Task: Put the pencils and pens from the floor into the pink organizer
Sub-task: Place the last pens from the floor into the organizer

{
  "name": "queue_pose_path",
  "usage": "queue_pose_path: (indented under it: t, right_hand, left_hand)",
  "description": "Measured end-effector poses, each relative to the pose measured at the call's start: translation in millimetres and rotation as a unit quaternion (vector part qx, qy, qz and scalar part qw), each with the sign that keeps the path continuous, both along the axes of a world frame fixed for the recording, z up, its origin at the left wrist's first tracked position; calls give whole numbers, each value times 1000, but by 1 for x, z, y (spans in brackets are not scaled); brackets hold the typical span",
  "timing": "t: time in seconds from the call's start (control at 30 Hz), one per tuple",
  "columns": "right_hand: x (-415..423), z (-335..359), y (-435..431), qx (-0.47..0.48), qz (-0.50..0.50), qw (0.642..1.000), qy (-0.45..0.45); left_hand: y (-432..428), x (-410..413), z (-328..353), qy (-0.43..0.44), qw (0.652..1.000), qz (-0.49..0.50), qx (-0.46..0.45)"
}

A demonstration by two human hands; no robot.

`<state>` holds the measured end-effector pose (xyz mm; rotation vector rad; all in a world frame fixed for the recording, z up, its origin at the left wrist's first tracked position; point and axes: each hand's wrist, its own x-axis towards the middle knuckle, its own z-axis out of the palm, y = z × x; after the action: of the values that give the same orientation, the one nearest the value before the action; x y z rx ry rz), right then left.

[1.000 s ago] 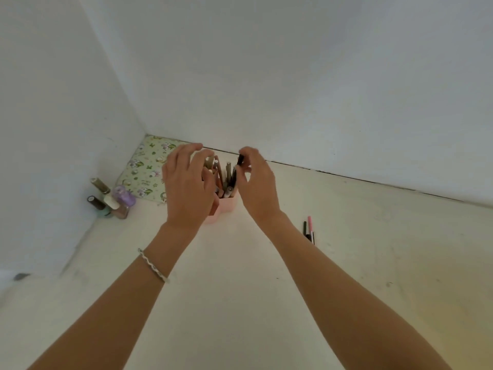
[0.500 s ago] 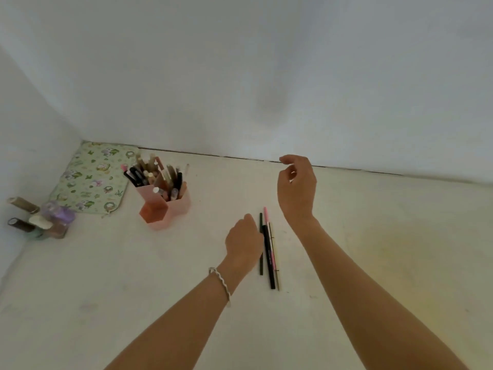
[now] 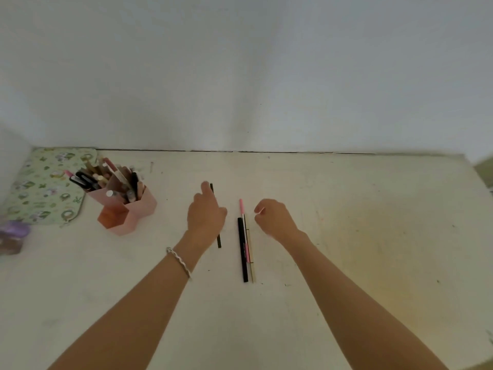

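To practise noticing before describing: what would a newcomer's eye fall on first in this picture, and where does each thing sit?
Two bare arms reach in from below. The left hand lies over a thin dark pencil, and the right hand, loosely curled and holding nothing, is beside a tight row of pens on the pale floor. At far left the pink organizer, crammed with pens, stands next to a flowered mat.

pink organizer [image 3: 141, 209] at ten o'clock looks matt plastic; the patterned mat [image 3: 40, 188] at nine, cloth; floor [image 3: 373, 236] smooth, faintly scuffed; black pen [image 3: 242, 247] glossy.
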<state>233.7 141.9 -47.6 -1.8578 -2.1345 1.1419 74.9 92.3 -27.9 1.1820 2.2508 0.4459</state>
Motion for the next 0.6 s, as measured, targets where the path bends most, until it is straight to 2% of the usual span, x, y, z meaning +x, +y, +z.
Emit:
queue_pose_path:
  t: [0.2, 0.37, 0.47, 0.6]
  right_hand:
    - [-24, -9, -21, 4, 22, 997, -68]
    - [-39, -10, -37, 66, 50, 989, -120]
    - [-37, -1, -27, 90, 22, 994, -65]
    - [-50, 34, -3, 177, -79, 977, 86]
  left_hand:
    - [17, -22, 36, -35, 993, 19, 112]
    - [10, -18, 47, -65, 983, 39, 164]
    - [-2, -32, 61, -86, 963, 67, 245]
    - [-22, -90, 86, -3, 905, 133, 404]
